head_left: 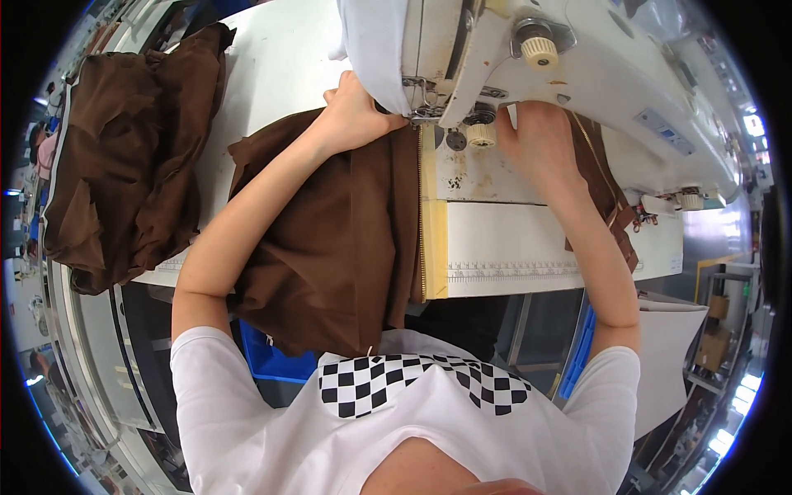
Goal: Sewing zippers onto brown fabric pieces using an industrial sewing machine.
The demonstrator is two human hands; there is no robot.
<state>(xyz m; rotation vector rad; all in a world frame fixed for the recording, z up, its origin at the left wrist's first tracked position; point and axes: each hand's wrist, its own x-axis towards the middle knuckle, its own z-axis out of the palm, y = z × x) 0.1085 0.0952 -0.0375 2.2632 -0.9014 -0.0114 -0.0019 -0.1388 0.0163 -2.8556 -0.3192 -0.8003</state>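
Observation:
My left hand (356, 113) rests at the sewing machine's needle area (426, 107), fingers bent and thumb reaching toward it, gripping the upper edge of brown fabric (322, 239). A brass zipper (421, 231) runs down that fabric's right edge beside a yellow strip (437, 247) on the bed. My right hand (538, 144) is curled below the machine's arm, right of the tension knobs, with its fingertips partly hidden. A brown piece with a zipper (605, 181) lies beside and under it. Pale cloth (371, 45) hangs at the machine's left side.
A crumpled brown fabric pile (132, 157) covers the left of the white table (264, 49). Below its front edge are blue bins (272, 359), with shelving holding cardboard boxes (714, 346) at right. Another person (45, 140) is far left.

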